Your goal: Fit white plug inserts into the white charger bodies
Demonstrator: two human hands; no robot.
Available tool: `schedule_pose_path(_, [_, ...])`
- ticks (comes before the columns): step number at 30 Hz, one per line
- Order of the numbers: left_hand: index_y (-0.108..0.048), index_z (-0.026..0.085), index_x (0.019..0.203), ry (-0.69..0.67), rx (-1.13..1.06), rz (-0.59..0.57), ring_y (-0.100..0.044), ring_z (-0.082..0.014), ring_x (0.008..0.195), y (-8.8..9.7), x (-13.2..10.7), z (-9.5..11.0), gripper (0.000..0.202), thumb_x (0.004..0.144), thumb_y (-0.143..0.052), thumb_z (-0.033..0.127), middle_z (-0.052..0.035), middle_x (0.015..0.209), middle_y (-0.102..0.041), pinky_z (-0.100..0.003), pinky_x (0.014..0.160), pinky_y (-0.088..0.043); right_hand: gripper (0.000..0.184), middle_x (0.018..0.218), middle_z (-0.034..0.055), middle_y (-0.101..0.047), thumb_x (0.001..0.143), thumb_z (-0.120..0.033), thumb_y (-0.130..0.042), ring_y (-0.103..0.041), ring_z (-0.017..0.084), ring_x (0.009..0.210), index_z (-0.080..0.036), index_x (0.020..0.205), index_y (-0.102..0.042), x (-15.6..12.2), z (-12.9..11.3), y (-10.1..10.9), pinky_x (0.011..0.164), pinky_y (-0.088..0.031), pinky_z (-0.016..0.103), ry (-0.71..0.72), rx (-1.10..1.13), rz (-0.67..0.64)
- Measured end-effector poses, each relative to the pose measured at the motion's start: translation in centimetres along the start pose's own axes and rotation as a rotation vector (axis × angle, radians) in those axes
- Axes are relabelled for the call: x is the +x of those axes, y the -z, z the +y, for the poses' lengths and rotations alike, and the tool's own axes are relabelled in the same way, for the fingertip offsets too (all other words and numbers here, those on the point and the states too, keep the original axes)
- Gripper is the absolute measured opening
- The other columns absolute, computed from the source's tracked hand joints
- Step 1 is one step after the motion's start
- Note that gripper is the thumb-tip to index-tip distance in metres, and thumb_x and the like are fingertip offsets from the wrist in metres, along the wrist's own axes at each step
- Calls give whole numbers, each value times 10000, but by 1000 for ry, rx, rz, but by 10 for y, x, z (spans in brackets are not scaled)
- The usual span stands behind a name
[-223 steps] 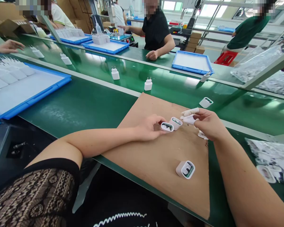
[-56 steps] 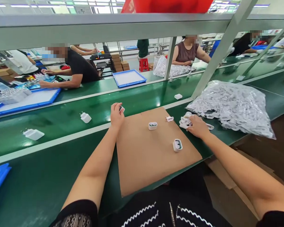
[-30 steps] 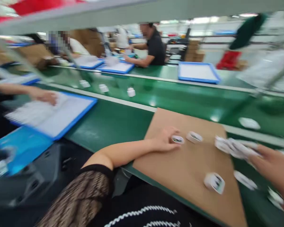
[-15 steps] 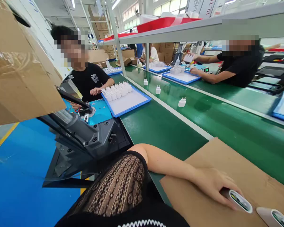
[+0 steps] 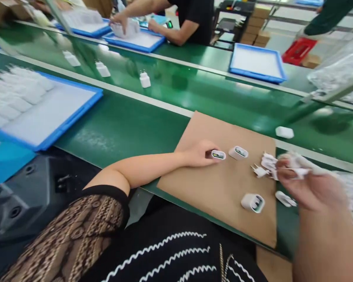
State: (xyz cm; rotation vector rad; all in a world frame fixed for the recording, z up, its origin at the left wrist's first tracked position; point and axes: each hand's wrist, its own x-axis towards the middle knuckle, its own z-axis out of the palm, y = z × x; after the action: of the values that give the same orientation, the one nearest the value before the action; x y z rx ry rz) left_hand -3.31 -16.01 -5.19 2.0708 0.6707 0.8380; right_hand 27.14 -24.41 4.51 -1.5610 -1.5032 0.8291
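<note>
My left hand is closed around a white charger housing, lying on a cardboard sheet. Its open end shows a green circuit board. Beside it stands a second open housing, and a third housing lies nearer my body. At the sheet's right edge is a small heap of white two-pin plug caps. Over that heap my right hand, smeared by motion, has its fingers bent around a white plastic piece. Another white plug cap lies just below it.
Finished-looking white chargers stand on the green belt. A white block lies farther right. At left, a blue-rimmed tray holds rows of chargers. Across the belt, a co-worker's hand touches pieces on another tray. Clear plastic bags lie at right.
The view has swung right and downward, bringing my right hand and the plug caps into sight. My left hand still holds the charger housing on the cardboard.
</note>
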Motion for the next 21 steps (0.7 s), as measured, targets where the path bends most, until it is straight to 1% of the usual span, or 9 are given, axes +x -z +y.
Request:
schedule_pose_path(2, [-700,174,1080,-2,-5,32,-641,-193,972,-1,-1,0,261,868,-749,319,-68,1043,-725,-335,886,-515,311,712,62,-545,863,-545,-629,-527,205,586,-269,738,-558,6,-6,-8,456,-324,331,-244,249,39])
schedule_pose_path(4, [-703,174,1074,17,8,63,-639,-197,963,-2,-2,2,244,873,-743,306,-69,1025,-720,-349,895,-517,289,680,27,-560,754,-518,-738,-508,178,546,-271,854,-624,16,-14,-22,445,-313,296,-359,304,35])
schedule_pose_path(6, [-692,180,1114,49,35,90,-639,-216,1014,-2,-2,5,285,856,-754,284,-76,1068,-712,-376,940,-516,388,667,3,-598,704,-438,-767,-483,153,503,-273,1043,-671,26,-23,-37,435,-319,272,-299,159,-17])
schedule_pose_path(9, [-636,185,1248,80,44,113,-617,-244,1121,-2,-3,5,480,805,-797,272,-94,1195,-685,-406,1000,-506,572,753,5,-672,657,-302,-747,-551,161,563,-260,1216,-633,35,-30,-55,480,-404,270,-93,-47,-101])
schedule_pose_path(10, [-632,186,1262,88,40,111,-617,-243,1113,-2,-3,5,492,808,-796,286,-94,1179,-686,-402,985,-511,569,805,18,-696,645,-283,-745,-582,167,605,-249,1201,-630,37,-31,-60,514,-441,278,-38,-81,-118])
schedule_pose_path(12, [-666,188,1199,101,37,94,-627,-232,1042,-2,-3,5,391,847,-764,325,-81,1064,-696,-380,921,-523,486,869,38,-715,639,-293,-757,-601,167,643,-230,1110,-653,40,-31,-68,555,-475,291,26,-119,-124])
schedule_pose_path(15, [-667,187,1052,134,44,83,-632,-206,933,-2,-2,6,250,847,-738,312,-53,967,-690,-349,832,-523,372,786,24,-671,703,-349,-737,-547,152,578,-238,1058,-719,39,-29,-73,492,-436,283,68,-193,-102])
schedule_pose_path(18, [-600,193,1058,180,26,96,-623,-189,891,-1,-3,9,349,754,-759,252,-59,1098,-684,-347,806,-533,373,823,32,-643,791,-374,-660,-541,153,576,-272,1140,-744,35,-29,-73,446,-420,282,105,-244,-155])
schedule_pose_path(21, [-553,213,1273,184,-11,39,-624,-209,987,3,-3,9,593,709,-737,200,-94,1328,-610,-374,869,-548,515,870,32,-654,767,-355,-696,-568,158,591,-264,1272,-665,32,-30,-72,443,-449,284,62,-186,-220])
